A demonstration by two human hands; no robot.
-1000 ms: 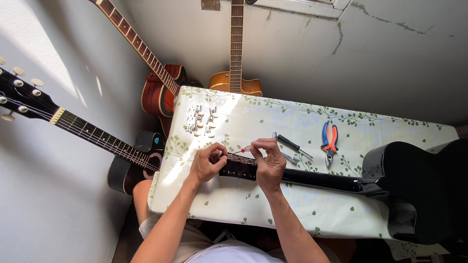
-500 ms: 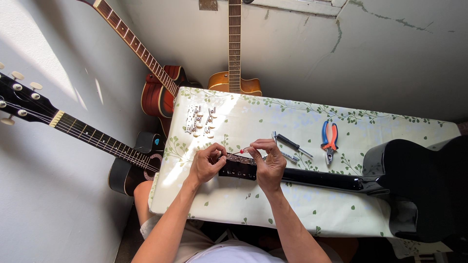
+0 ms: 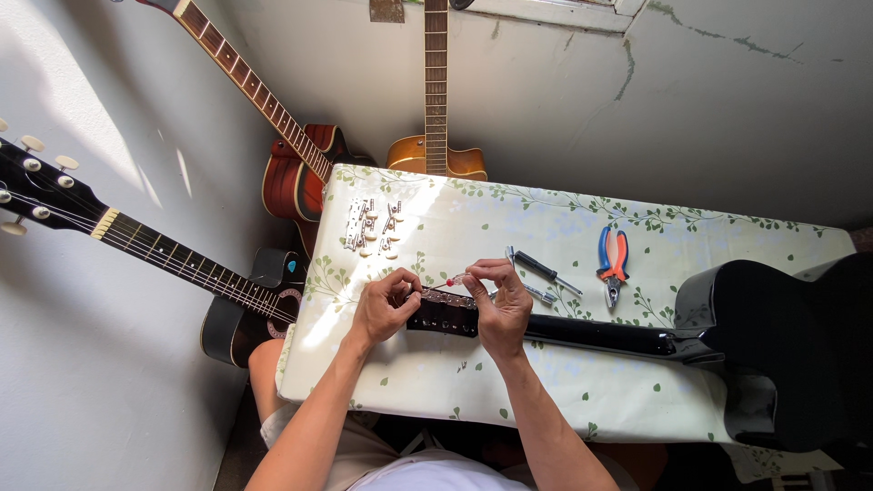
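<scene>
At the far left we see a black guitar [image 3: 232, 305] that leans against the wall, and behind it a red guitar [image 3: 296, 177] and an orange guitar [image 3: 436, 156] stand upright. On the table [image 3: 546, 400], under a cloth with green leaves, two rows of silver tuning machines [image 3: 373, 227] lie near the back edge.

Our left hand [image 3: 384, 309] rests on the end of the black headstock [image 3: 443, 314], fingers curled narrow around its edge. Our right hand [image 3: 500, 305] is just beside it on the same headstock, and its fingers pinch a thin tool with a small red tip [image 3: 452, 282]; we cannot tell exactly what this tool is. The headstock lies flat at the middle of the table, and its neck runs to the right.

We judge the headstock stiff and glossy, so a little slippery; it is better held by its sides. The thin tool looks light and easy to drop.

Further right lie a screwdriver [image 3: 544, 269] and pliers with orange and blue handles [image 3: 613, 262], then the black body [image 3: 782, 336] of the guitar, heavy, hanging over the table edge.
</scene>
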